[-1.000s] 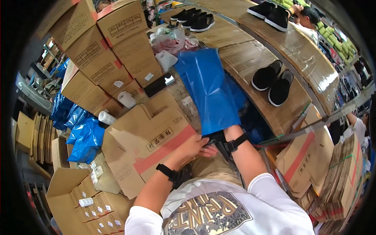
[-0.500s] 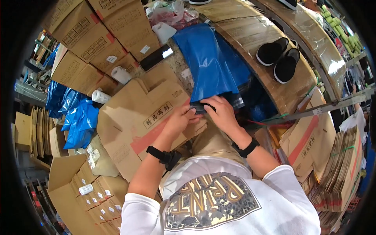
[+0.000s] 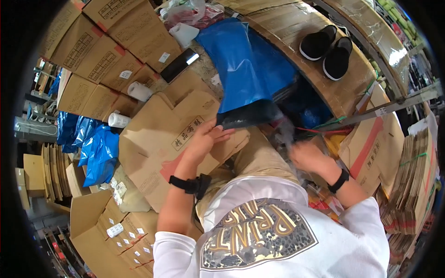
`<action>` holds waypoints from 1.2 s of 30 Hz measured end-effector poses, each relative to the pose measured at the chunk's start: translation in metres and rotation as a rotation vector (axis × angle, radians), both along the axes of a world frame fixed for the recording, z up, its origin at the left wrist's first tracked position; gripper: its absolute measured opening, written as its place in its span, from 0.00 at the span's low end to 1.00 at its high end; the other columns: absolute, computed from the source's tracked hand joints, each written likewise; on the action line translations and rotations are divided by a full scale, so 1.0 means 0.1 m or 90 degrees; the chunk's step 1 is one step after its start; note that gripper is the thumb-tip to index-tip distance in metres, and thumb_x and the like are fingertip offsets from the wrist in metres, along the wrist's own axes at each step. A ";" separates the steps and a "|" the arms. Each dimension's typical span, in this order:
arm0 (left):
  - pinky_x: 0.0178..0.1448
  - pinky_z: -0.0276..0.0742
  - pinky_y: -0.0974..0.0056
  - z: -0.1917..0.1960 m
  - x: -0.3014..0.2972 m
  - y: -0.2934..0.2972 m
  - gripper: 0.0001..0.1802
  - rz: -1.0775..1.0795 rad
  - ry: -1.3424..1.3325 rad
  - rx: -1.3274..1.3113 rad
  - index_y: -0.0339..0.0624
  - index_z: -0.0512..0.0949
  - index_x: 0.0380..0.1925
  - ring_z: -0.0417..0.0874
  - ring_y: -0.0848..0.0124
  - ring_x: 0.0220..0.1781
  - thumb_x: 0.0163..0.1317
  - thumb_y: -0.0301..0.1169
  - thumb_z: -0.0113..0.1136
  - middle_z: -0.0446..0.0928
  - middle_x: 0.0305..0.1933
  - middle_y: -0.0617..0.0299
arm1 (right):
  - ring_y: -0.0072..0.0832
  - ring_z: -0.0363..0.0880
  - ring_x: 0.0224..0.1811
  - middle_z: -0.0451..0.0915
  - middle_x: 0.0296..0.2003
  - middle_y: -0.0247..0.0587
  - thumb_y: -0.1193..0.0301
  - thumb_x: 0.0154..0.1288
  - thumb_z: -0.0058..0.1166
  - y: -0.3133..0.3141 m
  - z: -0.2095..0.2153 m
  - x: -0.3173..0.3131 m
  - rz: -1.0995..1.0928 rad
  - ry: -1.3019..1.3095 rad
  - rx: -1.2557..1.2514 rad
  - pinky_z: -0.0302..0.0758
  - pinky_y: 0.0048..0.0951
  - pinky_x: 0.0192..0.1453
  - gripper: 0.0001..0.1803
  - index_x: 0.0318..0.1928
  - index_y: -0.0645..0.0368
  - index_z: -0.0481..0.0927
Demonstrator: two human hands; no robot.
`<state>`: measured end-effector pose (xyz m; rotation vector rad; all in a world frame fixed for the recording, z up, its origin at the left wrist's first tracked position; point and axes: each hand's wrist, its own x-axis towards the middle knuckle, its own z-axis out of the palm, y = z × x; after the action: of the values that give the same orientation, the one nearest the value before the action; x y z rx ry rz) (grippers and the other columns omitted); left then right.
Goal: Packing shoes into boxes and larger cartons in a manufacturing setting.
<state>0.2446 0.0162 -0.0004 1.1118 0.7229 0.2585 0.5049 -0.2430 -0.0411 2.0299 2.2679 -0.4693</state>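
Blue bag: lies in front of you (image 3: 238,69), its black-lined mouth toward your lap; whatever is inside it, if anything, cannot be seen.
Left hand: yours (image 3: 204,141) is at the near left corner of the bag's mouth, thumb and index closed on the edge, the other fingers loosely extended; the exact contact is partly hidden by your own fingers.
Right hand: yours (image 3: 307,155) is well apart from the left, near your right thigh, fingers curled and motion-blurred; you cannot tell from this view how far closed it is, or whether it has hold of anything.
Translucent film: a greyish smear (image 3: 284,133) between bag mouth and right hand, too blurred for you to identify or trace its ends.
Flattened carton: to the left of the bag (image 3: 143,150), its near right part covered by your left hand and forearm.
Black shoes: a pair (image 3: 337,60) on the cardboard surface beyond the bag to your right, insides too dark to read.
Phone-like slab: dark (image 3: 178,66), beside the stacked cartons (image 3: 134,28); the stack is cut off above.
Small boxes: inside an open box (image 3: 83,215) at lower left, cut off below.
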 end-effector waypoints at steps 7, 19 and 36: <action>0.70 0.70 0.56 0.43 -0.02 0.09 0.34 0.126 0.105 0.751 0.41 0.69 0.65 0.73 0.56 0.68 0.56 0.24 0.64 0.75 0.62 0.50 | 0.43 0.77 0.58 0.73 0.60 0.44 0.76 0.57 0.54 0.76 0.69 0.09 -0.210 0.104 0.413 0.68 0.48 0.68 0.25 0.58 0.51 0.76; 0.46 0.77 0.54 -0.01 0.63 0.88 0.12 0.123 0.227 0.426 0.35 0.78 0.40 0.83 0.53 0.40 0.68 0.35 0.57 0.82 0.37 0.52 | 0.29 0.82 0.36 0.82 0.31 0.44 0.63 0.71 0.51 2.12 0.22 0.22 -0.495 0.875 0.298 0.78 0.30 0.43 0.15 0.40 0.64 0.81; 0.50 0.79 0.63 0.80 -1.33 -0.34 0.14 0.257 -0.132 0.552 0.39 0.78 0.53 0.85 0.65 0.46 0.71 0.30 0.53 0.84 0.44 0.55 | 0.36 0.80 0.52 0.80 0.52 0.48 0.62 0.54 0.67 2.17 1.56 -0.88 -0.251 0.985 0.232 0.75 0.32 0.57 0.38 0.61 0.71 0.71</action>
<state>0.1119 -0.0175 0.0799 1.7091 0.6514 1.0903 0.4166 -0.0255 0.1154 2.7383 2.4745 -2.5398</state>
